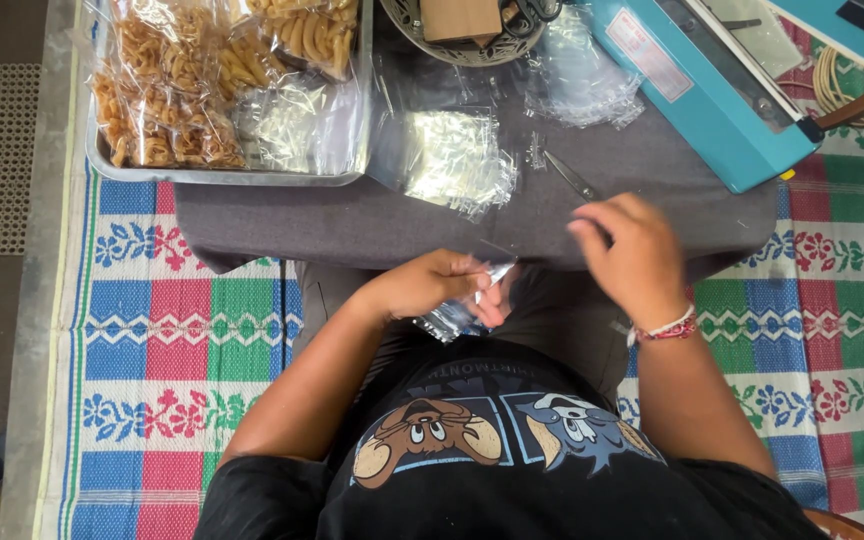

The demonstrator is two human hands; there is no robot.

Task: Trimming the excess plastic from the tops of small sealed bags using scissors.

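My left hand grips a small stack of clear plastic bags close to my lap, at the front edge of the grey low table. My right hand hovers to the right of it over the table's front edge, fingers curled and blurred; whether it pinches anything I cannot tell. A loose pile of clear empty bags lies on the table just beyond both hands. A small metal tool lies near my right hand's fingertips.
A metal tray at the back left holds several sealed bags of fried snacks. A blue heat sealer sits back right. A dark basket with a brown box stands at the back. A patterned mat covers the floor.
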